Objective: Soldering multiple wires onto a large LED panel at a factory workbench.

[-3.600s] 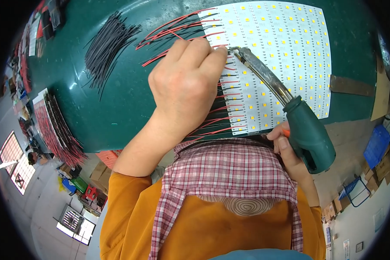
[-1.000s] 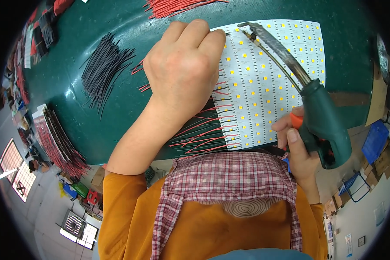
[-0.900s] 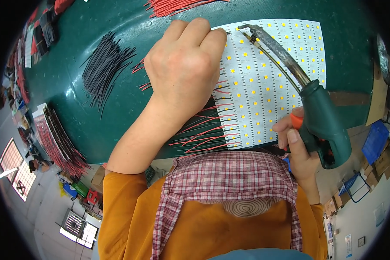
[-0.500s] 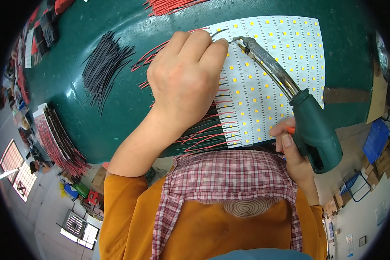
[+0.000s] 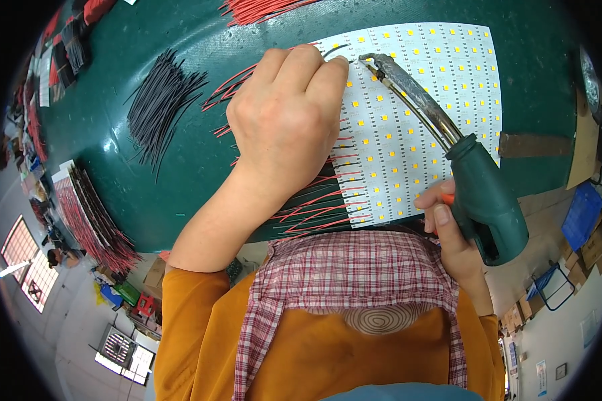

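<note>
My left hand [image 5: 284, 113] is closed in a pinch at the upper left edge of a white LED sheet [image 5: 421, 144] dotted with yellow squares. A thin wire [image 5: 352, 61] seems to come from its fingertips, which are mostly hidden. My right hand [image 5: 448, 217] grips a soldering gun [image 5: 491, 194] with a green handle and an orange trigger. The gun's tip touches or hovers just over the sheet, right beside my left fingertips. Red and black wires [image 5: 314, 204] stick out from the sheet's left edge, passing partly under my left hand.
A pile of loose black wires [image 5: 164, 107] lies on the green tabletop [image 5: 180, 194] to the left. Red wires [image 5: 264, 10] lie at the far edge. A wired stack of strips [image 5: 90, 217] is at the near left. A brown strip [image 5: 535, 146] lies right of the sheet.
Very little differs. My left fingertips and the soldering gun's tip have shifted slightly away from me, still close together at the sheet's edge.
</note>
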Tool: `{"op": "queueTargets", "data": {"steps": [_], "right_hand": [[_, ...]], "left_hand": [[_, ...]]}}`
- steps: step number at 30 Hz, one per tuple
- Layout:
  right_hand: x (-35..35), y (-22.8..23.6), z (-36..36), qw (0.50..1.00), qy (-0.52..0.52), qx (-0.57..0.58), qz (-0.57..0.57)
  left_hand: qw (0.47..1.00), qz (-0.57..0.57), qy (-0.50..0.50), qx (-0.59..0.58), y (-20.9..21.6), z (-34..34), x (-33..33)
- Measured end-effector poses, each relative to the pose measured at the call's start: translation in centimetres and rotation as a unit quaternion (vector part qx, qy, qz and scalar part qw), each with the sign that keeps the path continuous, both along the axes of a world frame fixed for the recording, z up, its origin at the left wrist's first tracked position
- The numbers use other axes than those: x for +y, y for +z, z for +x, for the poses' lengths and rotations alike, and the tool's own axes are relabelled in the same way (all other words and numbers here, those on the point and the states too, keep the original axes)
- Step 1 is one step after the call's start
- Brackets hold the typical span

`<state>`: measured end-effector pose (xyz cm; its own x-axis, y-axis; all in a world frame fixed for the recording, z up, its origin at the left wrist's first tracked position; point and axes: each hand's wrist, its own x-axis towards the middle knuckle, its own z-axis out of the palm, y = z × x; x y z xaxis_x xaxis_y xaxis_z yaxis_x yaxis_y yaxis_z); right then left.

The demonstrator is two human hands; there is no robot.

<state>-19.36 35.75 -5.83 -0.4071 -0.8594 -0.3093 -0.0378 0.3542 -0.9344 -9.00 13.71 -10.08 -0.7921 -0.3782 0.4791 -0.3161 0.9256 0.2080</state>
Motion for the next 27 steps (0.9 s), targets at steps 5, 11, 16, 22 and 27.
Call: {"op": "queueTargets", "data": {"steps": [5,11,16,22,27], "right_hand": [[-0.1,0.1,-0.1,1.000,0.001,0.002,0.002],[-0.4,0.2,-0.5,1.000,0.017,0.012,-0.003],[-0.4,0.3,-0.5,1.000,0.018,0.008,0.006],[-0.8,0.8,-0.6,0.995,0.019,0.000,0.095],[-0.9,0.7,-0.5,0.996,-0.065,-0.050,0.030]], "left_hand": [[1.000,0.014,0.011,-0.009,0.1,-0.2,-0.1],[0.999,0.037,-0.015,0.014,-0.1,-0.2,-0.6],[1.000,0.022,-0.009,0.008,-0.1,-0.3,-0.4],[1.000,0.007,-0.003,-0.009,0.0,-0.5,-0.4],[1.000,0.000,-0.011,0.003,-0.3,-0.6,-0.7]]}}
